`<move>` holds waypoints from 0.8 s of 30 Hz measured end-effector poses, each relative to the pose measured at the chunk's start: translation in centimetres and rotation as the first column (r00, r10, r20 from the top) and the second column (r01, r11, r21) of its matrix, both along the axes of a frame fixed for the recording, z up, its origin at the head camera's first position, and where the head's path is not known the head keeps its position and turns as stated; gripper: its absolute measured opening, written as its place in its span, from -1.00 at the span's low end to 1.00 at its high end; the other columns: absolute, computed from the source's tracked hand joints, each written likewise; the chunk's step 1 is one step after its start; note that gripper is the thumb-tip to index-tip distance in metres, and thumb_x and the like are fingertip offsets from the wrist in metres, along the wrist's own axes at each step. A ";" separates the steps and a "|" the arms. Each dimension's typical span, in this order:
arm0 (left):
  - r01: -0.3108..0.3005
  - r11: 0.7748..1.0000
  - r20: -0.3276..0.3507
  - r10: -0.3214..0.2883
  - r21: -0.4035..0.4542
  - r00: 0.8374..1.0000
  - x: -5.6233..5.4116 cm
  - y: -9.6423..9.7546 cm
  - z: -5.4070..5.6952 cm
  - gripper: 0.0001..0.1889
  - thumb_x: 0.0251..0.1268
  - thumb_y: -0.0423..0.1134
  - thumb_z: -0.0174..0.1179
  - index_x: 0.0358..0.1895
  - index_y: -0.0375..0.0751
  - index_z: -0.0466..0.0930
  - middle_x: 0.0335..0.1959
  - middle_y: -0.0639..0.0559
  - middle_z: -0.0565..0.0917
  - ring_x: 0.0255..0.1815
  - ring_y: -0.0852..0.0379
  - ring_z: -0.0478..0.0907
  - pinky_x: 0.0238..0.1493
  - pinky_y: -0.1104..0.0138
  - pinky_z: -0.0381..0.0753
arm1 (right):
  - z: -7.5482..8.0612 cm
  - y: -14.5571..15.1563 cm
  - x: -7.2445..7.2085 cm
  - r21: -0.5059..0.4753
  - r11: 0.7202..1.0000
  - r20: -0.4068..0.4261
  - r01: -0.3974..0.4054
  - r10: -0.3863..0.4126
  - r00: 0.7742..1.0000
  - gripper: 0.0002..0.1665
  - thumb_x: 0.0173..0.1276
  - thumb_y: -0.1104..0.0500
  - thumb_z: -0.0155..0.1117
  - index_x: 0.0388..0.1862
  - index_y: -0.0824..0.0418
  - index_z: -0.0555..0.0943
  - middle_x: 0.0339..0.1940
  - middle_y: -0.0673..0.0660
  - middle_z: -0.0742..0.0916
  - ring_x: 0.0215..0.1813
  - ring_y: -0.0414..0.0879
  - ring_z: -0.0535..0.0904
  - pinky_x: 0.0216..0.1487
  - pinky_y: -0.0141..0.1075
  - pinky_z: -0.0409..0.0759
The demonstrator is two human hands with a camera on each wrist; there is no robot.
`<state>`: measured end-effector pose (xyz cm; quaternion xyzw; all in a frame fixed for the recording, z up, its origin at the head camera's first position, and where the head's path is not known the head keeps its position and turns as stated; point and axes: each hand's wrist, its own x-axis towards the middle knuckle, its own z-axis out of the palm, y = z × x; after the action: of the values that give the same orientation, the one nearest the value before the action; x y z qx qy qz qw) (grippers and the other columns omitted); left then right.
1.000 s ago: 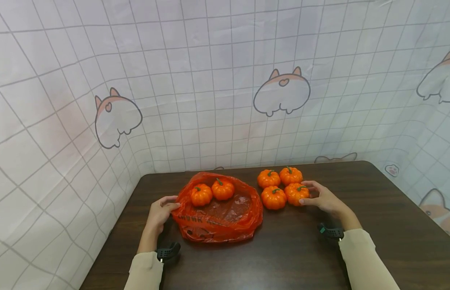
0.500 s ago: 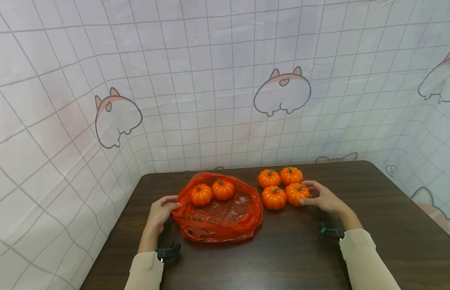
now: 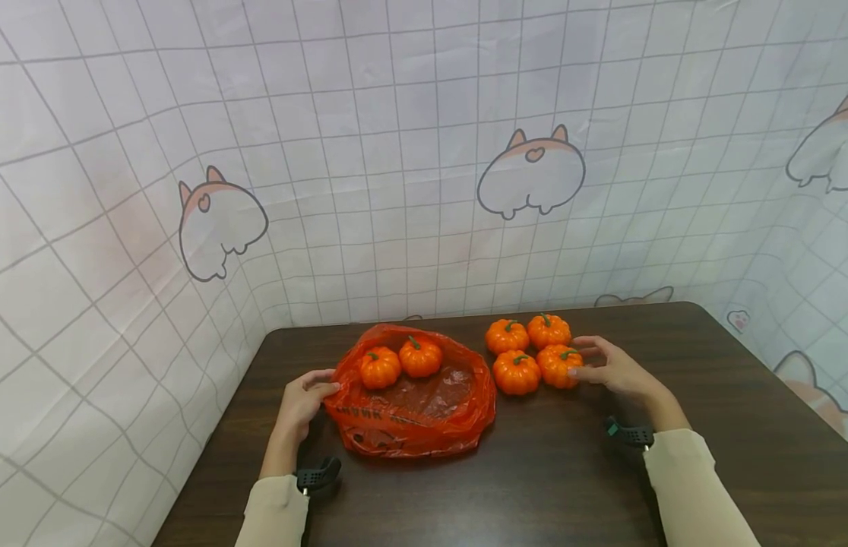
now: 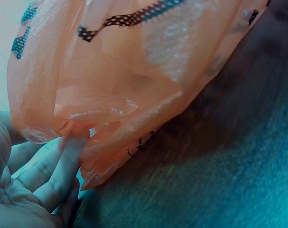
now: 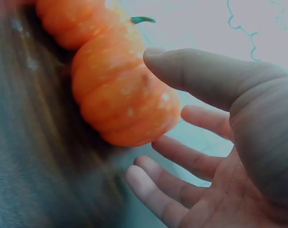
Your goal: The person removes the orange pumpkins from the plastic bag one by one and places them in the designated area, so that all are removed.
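Observation:
An orange-red plastic bag (image 3: 410, 437) lies with its mouth spread wide, dark print on its side. Two small orange pumpkins with green stems, a left one (image 3: 379, 368) and a right one (image 3: 420, 358), sit inside it. My left hand (image 3: 302, 399) holds the bag's left rim; in the left wrist view the fingers (image 4: 53, 178) meet the thin plastic. Beside the front right pumpkin (image 3: 559, 366) of a cluster, my right hand (image 3: 615, 372) has its fingers spread. In the right wrist view the thumb lies by that pumpkin (image 5: 125, 95), the fingertips close to its side.
Three more pumpkins share the cluster right of the bag: front left (image 3: 516, 373), back left (image 3: 507, 336) and back right (image 3: 549, 330). Everything stands on a dark wooden table (image 3: 526, 479). A grid-patterned cloth (image 3: 410, 213) with cartoon dogs hangs behind and at the sides.
My right hand has drawn slightly back to the right, and its fingers have come away from the front right pumpkin. The left hand, the bag and the pumpkins keep their places.

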<state>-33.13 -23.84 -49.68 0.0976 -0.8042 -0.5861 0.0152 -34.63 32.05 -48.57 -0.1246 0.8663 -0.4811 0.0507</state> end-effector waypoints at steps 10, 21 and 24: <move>0.009 1.000 0.005 -0.009 0.019 1.000 0.1 0.0 0.0 -0.59 0.40 -0.19 0.31 0.26 -0.16 0.61 0.00 -0.04 0.79 0.01 0.06 0.63 0.15 0.12 0.53 | 3.3 -0.7 1.1 0.055 0.998 -0.005 0.036 -0.036 0.999 -0.15 0.50 -0.08 0.28 0.57 0.26 0.19 0.50 0.48 0.36 0.46 0.44 0.33 0.31 0.32 0.43; 0.006 1.000 0.008 -0.006 0.023 1.000 0.0 0.0 0.1 -0.60 0.40 -0.20 0.31 0.26 -0.16 0.62 -0.02 -0.03 0.79 -0.03 0.08 0.63 0.13 0.13 0.52 | 6.6 -3.4 2.7 0.038 0.998 -0.155 -0.040 0.045 0.987 -0.30 0.53 -0.04 0.25 0.50 0.21 0.32 0.43 0.41 0.51 0.35 0.33 0.51 0.18 0.13 0.63; 0.003 1.000 0.007 -0.003 0.022 1.000 0.0 -0.1 0.0 -0.61 0.40 -0.20 0.31 0.25 -0.16 0.62 -0.05 -0.01 0.79 -0.05 0.10 0.63 0.09 0.17 0.53 | 7.4 -4.5 2.9 0.026 0.998 -0.173 -0.064 0.067 0.983 -0.34 0.52 -0.02 0.26 0.47 0.20 0.36 0.40 0.38 0.55 0.33 0.32 0.52 0.16 0.07 0.65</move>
<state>-33.13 -23.93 -49.66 0.0986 -0.7978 -0.5947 0.0102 -31.74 27.53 -41.19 -0.1939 0.8678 -0.4575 -0.0080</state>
